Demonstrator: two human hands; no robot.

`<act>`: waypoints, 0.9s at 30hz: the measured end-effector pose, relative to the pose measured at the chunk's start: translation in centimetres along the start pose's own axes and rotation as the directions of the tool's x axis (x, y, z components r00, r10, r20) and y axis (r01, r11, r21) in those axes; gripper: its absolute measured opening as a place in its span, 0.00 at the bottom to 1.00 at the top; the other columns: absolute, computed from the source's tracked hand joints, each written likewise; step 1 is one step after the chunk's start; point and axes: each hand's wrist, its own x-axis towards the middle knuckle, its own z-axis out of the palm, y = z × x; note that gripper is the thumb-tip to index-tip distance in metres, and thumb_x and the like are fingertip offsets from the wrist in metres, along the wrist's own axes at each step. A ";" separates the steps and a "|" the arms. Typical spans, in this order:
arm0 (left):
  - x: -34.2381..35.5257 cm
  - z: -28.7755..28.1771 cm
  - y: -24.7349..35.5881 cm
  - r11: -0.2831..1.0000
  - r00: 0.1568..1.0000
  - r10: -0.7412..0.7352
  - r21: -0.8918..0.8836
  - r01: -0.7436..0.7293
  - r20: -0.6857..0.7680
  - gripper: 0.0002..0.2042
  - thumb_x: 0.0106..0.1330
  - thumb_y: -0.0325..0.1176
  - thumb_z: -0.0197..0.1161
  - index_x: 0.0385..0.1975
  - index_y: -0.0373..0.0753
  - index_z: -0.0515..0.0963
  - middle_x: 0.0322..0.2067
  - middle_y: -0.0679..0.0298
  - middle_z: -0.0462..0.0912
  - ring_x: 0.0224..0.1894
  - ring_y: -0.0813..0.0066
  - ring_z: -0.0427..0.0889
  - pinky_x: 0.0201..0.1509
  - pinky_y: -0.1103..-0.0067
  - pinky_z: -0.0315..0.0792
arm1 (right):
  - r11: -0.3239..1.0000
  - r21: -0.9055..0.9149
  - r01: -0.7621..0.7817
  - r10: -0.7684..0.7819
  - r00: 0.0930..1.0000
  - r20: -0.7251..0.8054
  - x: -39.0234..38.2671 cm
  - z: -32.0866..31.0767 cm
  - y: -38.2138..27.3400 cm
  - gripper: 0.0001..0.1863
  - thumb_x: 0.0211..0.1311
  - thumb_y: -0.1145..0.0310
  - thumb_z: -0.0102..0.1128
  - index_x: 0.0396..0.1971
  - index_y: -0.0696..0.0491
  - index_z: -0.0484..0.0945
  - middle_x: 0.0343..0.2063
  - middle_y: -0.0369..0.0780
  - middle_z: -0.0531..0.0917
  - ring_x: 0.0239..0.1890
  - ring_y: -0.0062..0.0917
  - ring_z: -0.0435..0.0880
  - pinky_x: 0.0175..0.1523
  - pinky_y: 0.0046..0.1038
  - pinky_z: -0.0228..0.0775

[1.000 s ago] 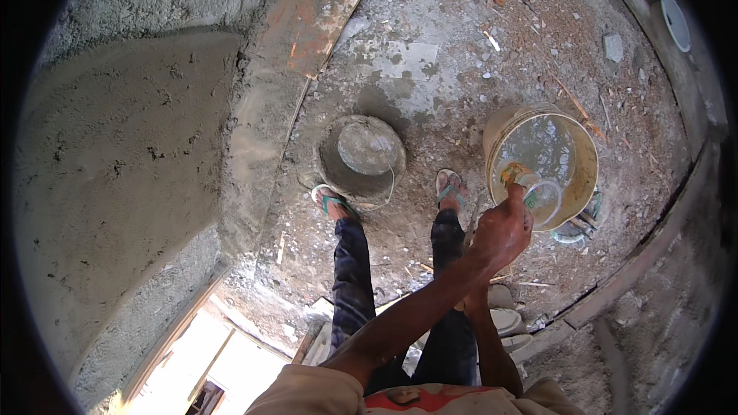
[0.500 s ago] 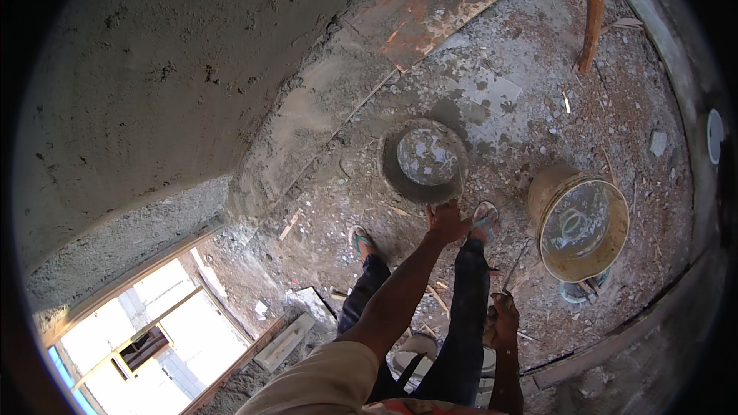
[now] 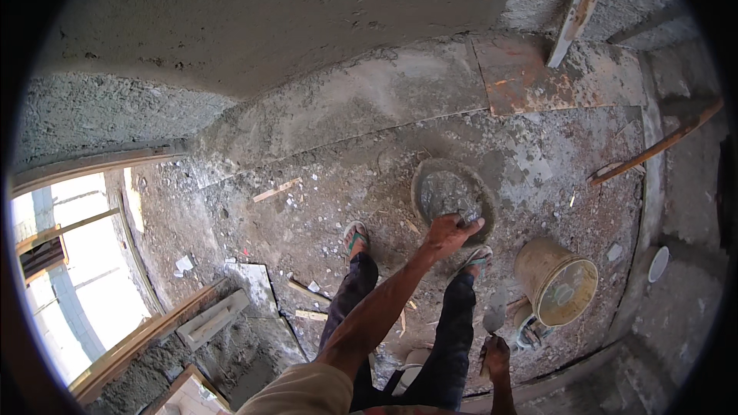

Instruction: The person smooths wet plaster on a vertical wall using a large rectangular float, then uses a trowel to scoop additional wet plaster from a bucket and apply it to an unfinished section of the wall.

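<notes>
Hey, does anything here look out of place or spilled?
Yes, the floor is littered: a loose wood strip and pale chips lie scattered about. A pale ring-shaped thing, possibly a cup, sits inside the yellowish bucket, which seems odd. Neither the bucket nor the grey tub looks tipped over.

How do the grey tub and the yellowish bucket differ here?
The grey tub is dark and crusted; the yellowish bucket is paler.
The left hand is at the grey tub's near edge; neither hand is at the yellowish bucket.
The yellowish bucket looks deeper than the grey tub.
Both are round and open-topped.
</notes>
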 end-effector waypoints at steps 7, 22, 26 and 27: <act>-5.9 -10.8 -1.5 0.984 0.971 -0.142 -0.135 0.117 -0.192 0.38 0.62 0.69 0.63 0.35 0.28 0.83 0.35 0.40 0.86 0.44 0.41 0.86 0.50 0.59 0.77 | 0.977 -0.215 0.001 -0.007 1.000 -0.027 -4.9 4.8 -4.2 0.19 0.73 0.50 0.59 0.35 0.53 0.76 0.19 0.33 0.75 0.17 0.18 0.74 0.21 0.23 0.65; -11.1 -18.5 -25.5 0.714 0.662 -0.568 -0.693 0.102 -0.488 0.30 0.72 0.60 0.61 0.22 0.34 0.76 0.18 0.67 0.72 0.26 0.78 0.69 0.31 0.71 0.66 | 0.375 -0.610 0.697 -0.502 0.707 0.499 9.0 22.1 -13.9 0.15 0.66 0.61 0.67 0.43 0.55 0.77 0.29 0.50 0.83 0.33 0.48 0.85 0.39 0.44 0.76; -12.8 -18.0 -32.4 0.790 0.541 -0.456 -0.602 -0.120 -0.706 0.26 0.79 0.54 0.53 0.24 0.38 0.75 0.20 0.74 0.68 0.26 0.83 0.64 0.29 0.78 0.59 | 0.029 -0.654 0.756 -0.541 0.562 0.626 10.4 29.8 -19.4 0.15 0.65 0.63 0.67 0.46 0.53 0.78 0.35 0.49 0.84 0.38 0.49 0.86 0.41 0.44 0.79; -12.3 -18.6 -33.0 0.863 0.494 -0.366 -0.486 -0.137 -0.789 0.25 0.80 0.52 0.51 0.27 0.38 0.78 0.20 0.75 0.68 0.26 0.84 0.64 0.29 0.80 0.58 | -0.120 -0.695 0.709 -0.559 0.530 0.637 9.7 31.7 -21.2 0.13 0.65 0.64 0.66 0.46 0.53 0.78 0.35 0.47 0.84 0.38 0.47 0.87 0.42 0.43 0.80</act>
